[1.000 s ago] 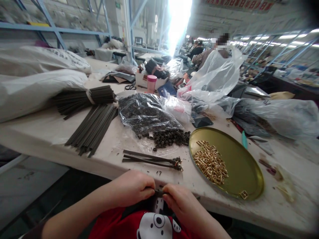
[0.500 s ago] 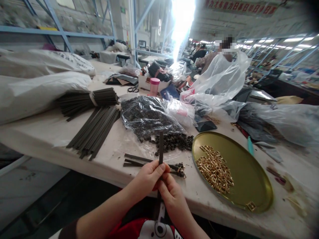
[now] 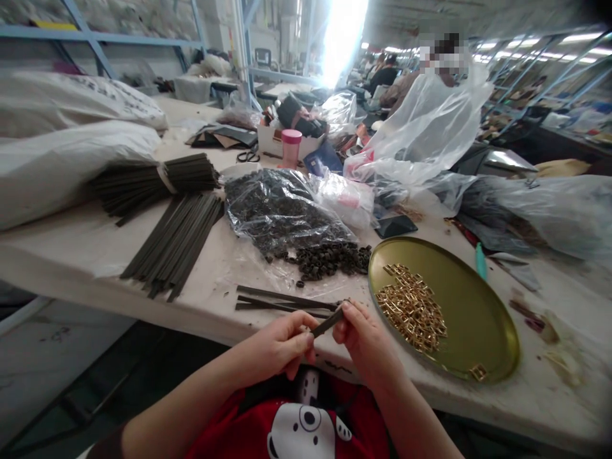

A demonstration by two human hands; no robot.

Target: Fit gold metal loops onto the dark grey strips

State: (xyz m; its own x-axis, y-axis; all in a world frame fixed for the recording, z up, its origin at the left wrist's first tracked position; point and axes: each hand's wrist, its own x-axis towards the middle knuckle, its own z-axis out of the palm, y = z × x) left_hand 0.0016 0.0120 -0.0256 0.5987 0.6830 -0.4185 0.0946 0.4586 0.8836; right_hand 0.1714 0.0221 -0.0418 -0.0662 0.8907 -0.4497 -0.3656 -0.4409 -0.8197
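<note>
My left hand (image 3: 282,347) and my right hand (image 3: 366,338) pinch the two ends of one thin dark strap (image 3: 327,323) just in front of the table edge, close to my chest. The strap slants up toward the right. Beyond my fingers a few finished straps (image 3: 282,301) with small metal ends lie flat on the white table (image 3: 71,255). A round gold tray (image 3: 473,319) with a heap of gold buckles (image 3: 411,309) sits to the right of my right hand.
Loose small dark loops (image 3: 329,260) spill from a clear bag (image 3: 282,210). Bundled and loose dark straps (image 3: 167,210) lie at left beside white sacks (image 3: 71,159). Clear plastic bags (image 3: 430,134), a pink cup (image 3: 291,148) and a person are further back.
The strap stood upright in both hands half a second ago; now it is tipped low and slanted, held by its ends. My hands have spread slightly apart.
</note>
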